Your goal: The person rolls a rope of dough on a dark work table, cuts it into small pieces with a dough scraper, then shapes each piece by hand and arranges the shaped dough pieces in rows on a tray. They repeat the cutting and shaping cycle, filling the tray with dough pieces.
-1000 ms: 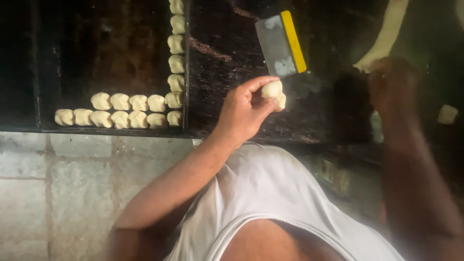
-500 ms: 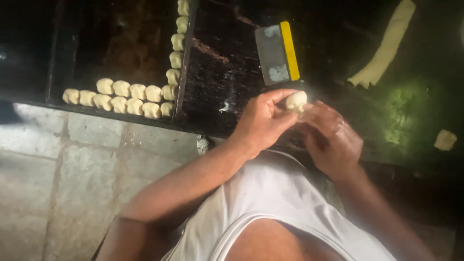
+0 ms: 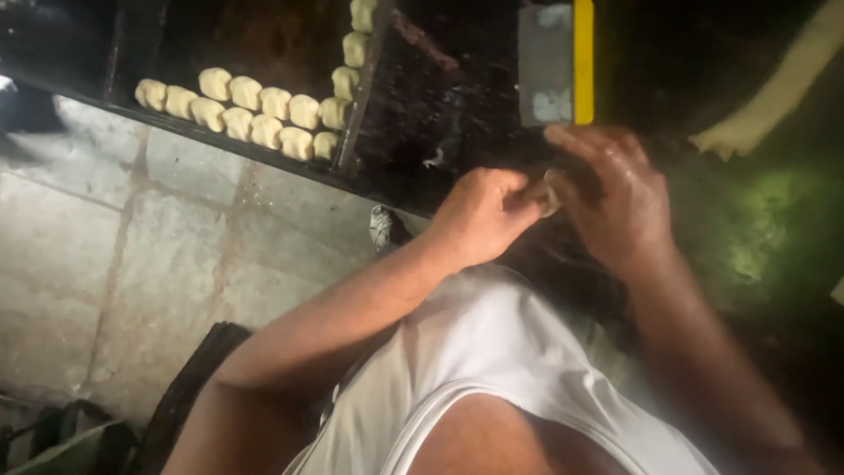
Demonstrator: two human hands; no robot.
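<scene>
Pale dough piece (image 3: pixel 547 195) pinched between left hand (image 3: pixel 479 215) and right hand (image 3: pixel 611 198), both closed together around it, mostly hidden by fingers. Held above dark worktop (image 3: pixel 457 105), just below scraper (image 3: pixel 556 63) with yellow edge. Rows of shaped dough balls (image 3: pixel 251 110) on black tray (image 3: pixel 149 35), well left. Dough strip (image 3: pixel 774 88) at upper right. Stone floor (image 3: pixel 105 255) below.

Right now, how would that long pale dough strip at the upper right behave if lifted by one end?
The dough strip would probably droop and stretch, since it lies limp and slightly curved on the dark worktop. It likely sticks a little. It looks too flat to roll.
</scene>
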